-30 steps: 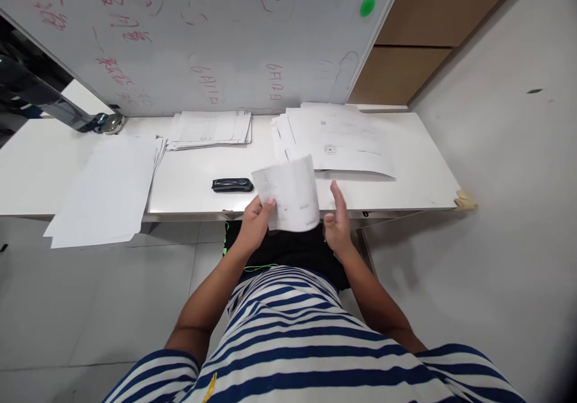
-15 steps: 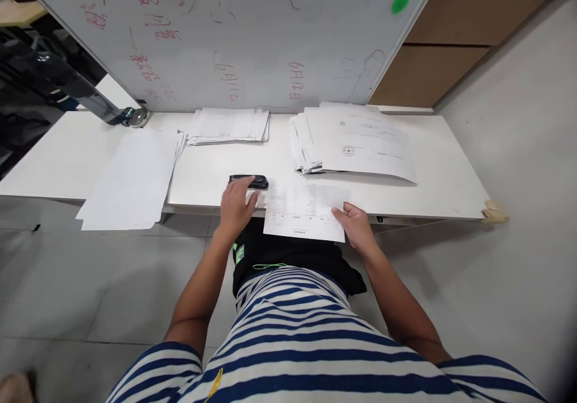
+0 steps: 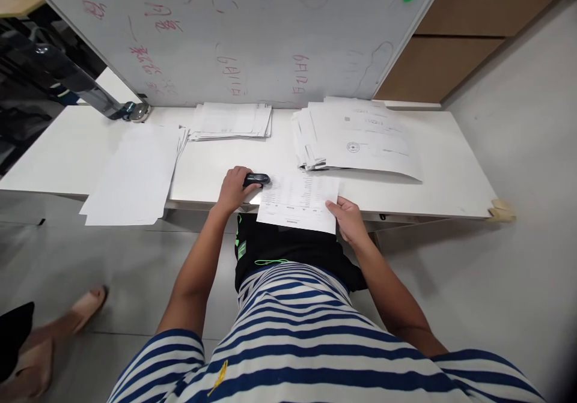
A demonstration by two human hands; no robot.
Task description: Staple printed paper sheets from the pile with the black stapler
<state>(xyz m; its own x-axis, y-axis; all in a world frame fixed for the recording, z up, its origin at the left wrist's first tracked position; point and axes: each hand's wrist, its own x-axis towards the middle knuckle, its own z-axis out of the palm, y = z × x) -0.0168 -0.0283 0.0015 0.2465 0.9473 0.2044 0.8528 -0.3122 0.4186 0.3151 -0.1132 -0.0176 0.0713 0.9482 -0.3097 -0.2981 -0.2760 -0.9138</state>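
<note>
My left hand (image 3: 235, 189) is closed around the back part of a black stapler (image 3: 257, 179), which lies on the white table. The stapler's front end points right, at the upper left corner of a printed sheet of paper (image 3: 298, 203). My right hand (image 3: 347, 217) pinches that sheet at its right edge, thumb on top. The sheet's near part juts out past the table's front edge, above my lap. Whether it is one sheet or a few together I cannot tell.
Paper stacks lie at the back right (image 3: 369, 142), back middle (image 3: 231, 120) and left, where the left pile (image 3: 135, 175) overhangs the front edge. A whiteboard (image 3: 252, 36) rises behind the white table (image 3: 216, 160). At lower left, a person's foot (image 3: 90, 307) shows on the floor.
My left hand has gone from hovering over the stapler to gripping it. The sheet in my right hand has shifted slightly left, towards the stapler. More of a person's legs shows at lower left.
</note>
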